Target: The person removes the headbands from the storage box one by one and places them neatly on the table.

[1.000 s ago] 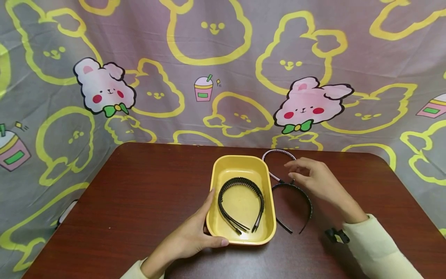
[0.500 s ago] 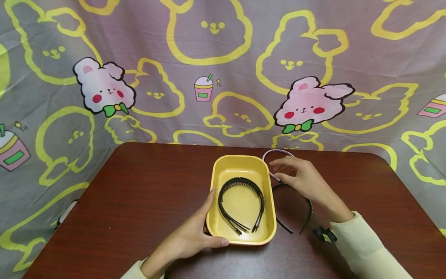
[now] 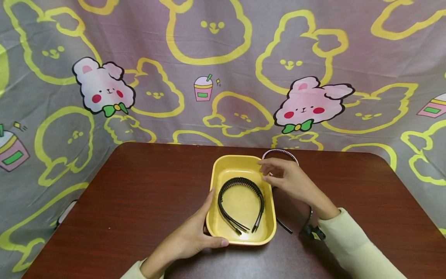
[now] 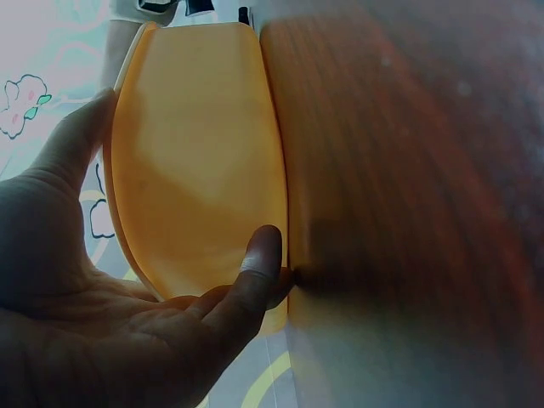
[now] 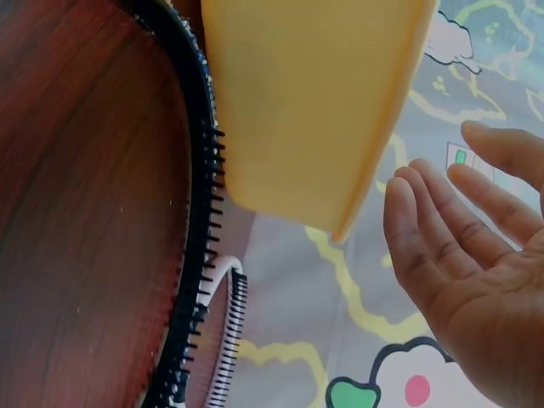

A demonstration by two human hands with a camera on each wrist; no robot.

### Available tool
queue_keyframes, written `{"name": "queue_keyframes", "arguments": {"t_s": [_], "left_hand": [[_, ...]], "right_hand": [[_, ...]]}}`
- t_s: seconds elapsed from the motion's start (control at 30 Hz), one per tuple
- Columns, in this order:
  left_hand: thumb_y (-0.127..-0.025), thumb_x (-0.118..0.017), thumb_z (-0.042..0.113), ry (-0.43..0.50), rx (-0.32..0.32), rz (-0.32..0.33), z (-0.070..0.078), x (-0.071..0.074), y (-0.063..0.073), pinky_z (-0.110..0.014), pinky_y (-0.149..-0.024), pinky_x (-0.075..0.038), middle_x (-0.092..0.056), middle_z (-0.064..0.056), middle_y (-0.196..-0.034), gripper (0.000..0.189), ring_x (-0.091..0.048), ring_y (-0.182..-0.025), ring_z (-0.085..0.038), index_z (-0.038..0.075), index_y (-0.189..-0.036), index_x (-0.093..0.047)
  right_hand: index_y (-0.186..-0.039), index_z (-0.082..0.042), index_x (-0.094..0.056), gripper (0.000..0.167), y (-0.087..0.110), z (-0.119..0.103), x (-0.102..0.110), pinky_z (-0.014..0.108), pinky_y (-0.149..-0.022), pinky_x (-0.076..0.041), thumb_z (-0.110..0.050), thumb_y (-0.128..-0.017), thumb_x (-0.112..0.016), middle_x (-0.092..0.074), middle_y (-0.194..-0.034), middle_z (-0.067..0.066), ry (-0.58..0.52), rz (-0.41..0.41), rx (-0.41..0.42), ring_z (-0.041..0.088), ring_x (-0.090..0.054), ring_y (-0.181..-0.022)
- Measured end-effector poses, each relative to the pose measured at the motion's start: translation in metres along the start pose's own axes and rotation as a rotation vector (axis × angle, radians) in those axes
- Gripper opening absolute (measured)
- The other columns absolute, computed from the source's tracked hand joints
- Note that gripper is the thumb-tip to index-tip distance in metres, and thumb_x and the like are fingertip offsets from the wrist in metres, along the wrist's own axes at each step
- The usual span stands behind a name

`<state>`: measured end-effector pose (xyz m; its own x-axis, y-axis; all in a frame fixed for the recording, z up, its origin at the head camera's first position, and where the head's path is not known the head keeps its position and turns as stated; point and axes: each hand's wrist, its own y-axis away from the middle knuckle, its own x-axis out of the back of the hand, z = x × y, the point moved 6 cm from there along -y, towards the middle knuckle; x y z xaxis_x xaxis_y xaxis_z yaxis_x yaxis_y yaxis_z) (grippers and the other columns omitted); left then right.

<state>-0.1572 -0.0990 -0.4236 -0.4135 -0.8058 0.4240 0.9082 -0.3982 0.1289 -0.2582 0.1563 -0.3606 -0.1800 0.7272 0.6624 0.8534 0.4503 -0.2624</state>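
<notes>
A yellow plastic tray (image 3: 240,211) stands on the table, with several black toothed headbands (image 3: 240,181) nested in it. My left hand (image 3: 189,236) grips its near left corner, thumb on the rim and fingers against the side wall, as the left wrist view shows. Over the tray's right rim hovers my right hand (image 3: 296,182), fingers loosely bent and nothing held. Below it, partly hidden by the hand and sleeve, lies a black headband (image 5: 201,153) with small teeth and a glittery edge. A pale pink headband (image 3: 278,151) with black teeth lies behind it.
The dark reddish-brown wooden table (image 3: 146,193) carries everything. A grey curtain (image 3: 240,77) printed with yellow outlines and pink rabbits hangs close behind its far edge. A small black device (image 3: 315,233) sits at the right sleeve's cuff.
My right hand has moved left from above the two loose headbands to the tray's right rim, holding nothing. My left hand, the tray and the headbands stay where they were.
</notes>
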Motion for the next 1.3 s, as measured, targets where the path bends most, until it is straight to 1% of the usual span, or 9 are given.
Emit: {"name": "queue_keyframes", "arguments": {"t_s": [0.07, 0.23, 0.3, 0.43, 0.63, 0.83, 0.97, 1.1, 1.3], "left_hand": [[-0.076, -0.095, 0.030, 0.003, 0.001, -0.002, 0.000, 0.000, 0.000, -0.039, -0.126, -0.022, -0.018, -0.017, -0.175, 0.133, -0.031, -0.154, -0.029, 0.025, -0.170, -0.002], [-0.076, -0.095, 0.032, -0.004, 0.003, -0.003, 0.000, 0.000, 0.001, -0.041, -0.126, -0.022, -0.018, -0.016, -0.175, 0.133, -0.031, -0.154, -0.029, 0.025, -0.171, -0.002], [-0.076, -0.095, 0.033, -0.010, 0.002, -0.003, 0.000, 0.000, 0.001, -0.044, -0.126, -0.022, -0.018, -0.016, -0.175, 0.133, -0.030, -0.155, -0.029, 0.025, -0.171, -0.002], [-0.077, -0.095, 0.032, -0.008, -0.002, -0.005, 0.001, 0.000, 0.001, -0.044, -0.126, -0.023, -0.019, -0.017, -0.174, 0.132, -0.031, -0.155, -0.030, 0.024, -0.171, -0.002], [-0.077, -0.094, 0.033, -0.009, -0.006, -0.009, 0.001, 0.000, 0.001, -0.039, -0.125, -0.024, -0.019, -0.019, -0.174, 0.132, -0.032, -0.154, -0.030, 0.024, -0.171, -0.001], [-0.077, -0.094, 0.033, -0.010, -0.009, -0.012, 0.001, 0.001, 0.001, -0.037, -0.125, -0.024, -0.019, -0.019, -0.174, 0.132, -0.032, -0.154, -0.030, 0.023, -0.171, -0.001], [-0.077, -0.095, 0.033, -0.014, -0.007, -0.010, 0.001, 0.001, 0.000, -0.045, -0.126, -0.023, -0.019, -0.019, -0.174, 0.133, -0.031, -0.155, -0.031, 0.023, -0.171, -0.001], [-0.076, -0.095, 0.034, -0.022, -0.005, -0.007, 0.002, 0.001, 0.000, -0.057, -0.125, -0.022, -0.019, -0.019, -0.174, 0.133, -0.028, -0.157, -0.033, 0.023, -0.171, -0.001], [-0.076, -0.095, 0.034, -0.021, -0.002, -0.002, 0.000, 0.001, 0.000, -0.059, -0.125, -0.022, -0.020, -0.018, -0.174, 0.133, -0.028, -0.156, -0.033, 0.025, -0.171, -0.002]], "right_hand": [[-0.130, -0.003, -0.071, 0.038, -0.002, 0.000, -0.003, 0.029, -0.082, -0.058, -0.003, -0.093, -0.077, -0.077, -0.106, 0.013, -0.009, -0.007, -0.004, 0.022, -0.071, -0.098], [-0.129, -0.002, -0.071, 0.037, -0.007, 0.000, -0.011, 0.031, -0.083, -0.058, -0.001, -0.092, -0.077, -0.077, -0.108, 0.015, -0.030, -0.028, -0.005, 0.027, -0.072, -0.102], [-0.128, -0.002, -0.071, 0.037, -0.009, -0.001, -0.014, 0.034, -0.085, -0.059, 0.001, -0.092, -0.077, -0.077, -0.109, 0.017, -0.045, -0.037, -0.003, 0.030, -0.073, -0.103], [-0.127, 0.000, -0.071, 0.036, -0.012, -0.003, -0.020, 0.040, -0.087, -0.060, 0.002, -0.092, -0.076, -0.076, -0.110, 0.018, -0.067, -0.046, 0.013, 0.033, -0.073, -0.104], [-0.125, 0.003, -0.071, 0.035, -0.017, -0.001, -0.028, 0.031, -0.081, -0.059, 0.002, -0.091, -0.077, -0.077, -0.108, 0.017, -0.068, -0.061, 0.056, 0.032, -0.073, -0.101], [-0.123, 0.003, -0.072, 0.035, -0.022, -0.002, -0.034, 0.038, -0.079, -0.060, 0.003, -0.089, -0.078, -0.077, -0.105, 0.016, -0.031, -0.077, 0.101, 0.030, -0.073, -0.098], [-0.122, 0.004, -0.072, 0.035, -0.025, -0.002, -0.039, 0.043, -0.078, -0.061, 0.004, -0.087, -0.079, -0.077, -0.104, 0.017, -0.011, -0.083, 0.125, 0.030, -0.073, -0.097], [-0.121, 0.004, -0.073, 0.035, -0.030, -0.001, -0.043, 0.042, -0.078, -0.061, 0.004, -0.086, -0.079, -0.077, -0.103, 0.017, 0.001, -0.087, 0.138, 0.029, -0.073, -0.095], [-0.120, 0.002, -0.073, 0.034, -0.035, 0.002, -0.049, 0.043, -0.081, -0.061, 0.004, -0.086, -0.078, -0.077, -0.105, 0.016, 0.028, -0.105, 0.146, 0.026, -0.073, -0.094]]}}
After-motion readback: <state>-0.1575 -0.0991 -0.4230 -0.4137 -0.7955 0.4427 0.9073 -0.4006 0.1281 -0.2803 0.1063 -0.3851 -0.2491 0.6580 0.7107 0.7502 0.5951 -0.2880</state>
